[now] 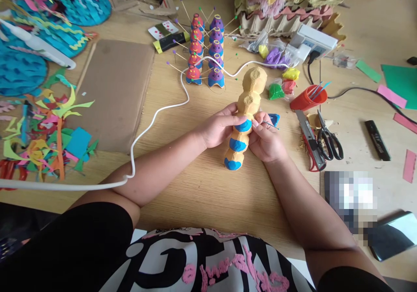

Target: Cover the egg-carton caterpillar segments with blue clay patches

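Observation:
In the middle of the head view, a tan egg-carton strip (254, 81) is tilted above the table. Blue clay patches (237, 144) cover parts of its lower cups. My left hand (217, 127) is closed around the strip's left side, its thumb on the uppermost blue patch. At the strip's right edge, my right hand (267, 141) is pinched around a thin dark-blue stick (271, 125), fingertips close to that same patch. A small blue packet (274, 119) lies just behind the right fingers, partly hidden.
Red and purple egg-carton figures (216, 48) with pins stand behind. A white cord (156, 114) crosses my left forearm. On the right lie an orange cup (309, 98), a utility knife (311, 140) and scissors (329, 137). Paper scraps (48, 131) and cardboard (112, 92) fill the left.

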